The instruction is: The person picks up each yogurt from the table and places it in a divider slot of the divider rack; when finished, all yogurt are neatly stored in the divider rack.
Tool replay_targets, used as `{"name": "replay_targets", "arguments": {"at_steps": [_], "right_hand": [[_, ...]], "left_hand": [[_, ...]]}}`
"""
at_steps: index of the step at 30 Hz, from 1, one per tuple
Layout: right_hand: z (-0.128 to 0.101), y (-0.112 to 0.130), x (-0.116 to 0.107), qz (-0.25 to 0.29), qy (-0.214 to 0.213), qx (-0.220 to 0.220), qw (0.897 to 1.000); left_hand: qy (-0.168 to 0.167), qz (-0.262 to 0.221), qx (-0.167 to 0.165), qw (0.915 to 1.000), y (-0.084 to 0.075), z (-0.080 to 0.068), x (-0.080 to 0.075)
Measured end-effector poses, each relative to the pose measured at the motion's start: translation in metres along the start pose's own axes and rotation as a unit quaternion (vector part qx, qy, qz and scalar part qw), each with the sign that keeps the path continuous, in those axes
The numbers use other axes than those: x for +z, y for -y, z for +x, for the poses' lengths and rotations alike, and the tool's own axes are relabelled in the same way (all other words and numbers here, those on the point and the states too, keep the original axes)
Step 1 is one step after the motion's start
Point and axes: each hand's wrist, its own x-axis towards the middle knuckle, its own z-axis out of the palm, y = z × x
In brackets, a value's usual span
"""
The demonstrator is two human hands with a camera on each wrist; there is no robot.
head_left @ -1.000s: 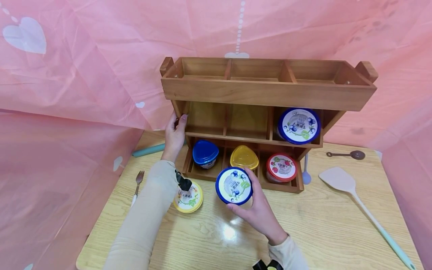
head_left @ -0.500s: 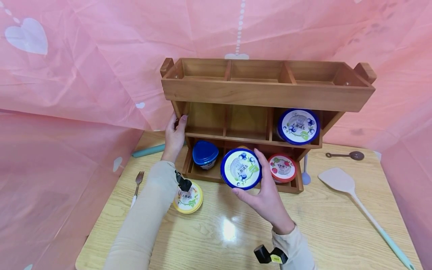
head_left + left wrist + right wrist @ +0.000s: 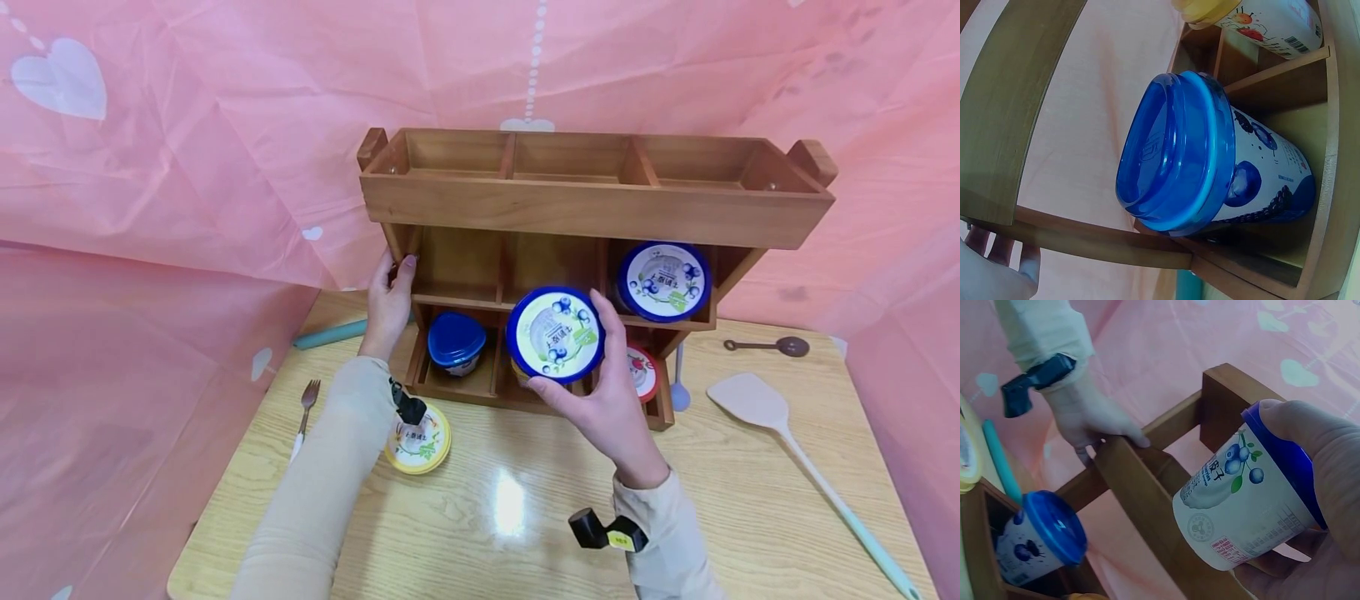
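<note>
A white lid printed with blueberries and green leaves, rimmed in royal blue, tops the central tub (image 3: 555, 335); its white side repeats the fruit above small red lettering. Clockwise from it: pink cloth (image 3: 225, 125) dotted with white hearts at 12 o'clock, a matching blue-rimmed tub (image 3: 665, 282) at 2, a dark-brown spoon (image 3: 791, 345) at 3, a red-rimmed tub (image 3: 647, 375) and a grey-white spatula (image 3: 761, 410) with mint handle at 4, a yellow-rimmed tub (image 3: 429, 446) at 8, a glossy blue-lidded cup (image 3: 456, 342) and a teal rod (image 3: 330, 334) at 9. The rack (image 3: 592, 207) is warm brown, the table (image 3: 465, 533) pale with woodgrain, the sleeves (image 3: 315, 467) plain beige.
</note>
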Motion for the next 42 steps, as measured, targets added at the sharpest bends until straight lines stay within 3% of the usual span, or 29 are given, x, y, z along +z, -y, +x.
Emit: {"name": "replay_targets", "arguments": {"at_steps": [6,13,25,42], "right_hand": [[0.013,0.006,-0.007,-0.006,-0.019,-0.017,1.0],[0.023,0.009,-0.01,-0.001,-0.031,-0.006,0.999],[0.045,0.004,-0.008,0.054,-0.034,-0.018,0.998],[0.063,0.019,-0.002,0.052,-0.028,0.018,0.998]], "left_hand": [[-0.002,0.002,0.001,1.0,0.0,0.0,0.0],[0.0,0.005,-0.005,1.0,0.001,0.001,0.0],[0.002,0.005,0.0,1.0,0.002,0.001,0.0],[0.001,0.005,0.004,1.0,0.002,0.001,-0.001]]}}
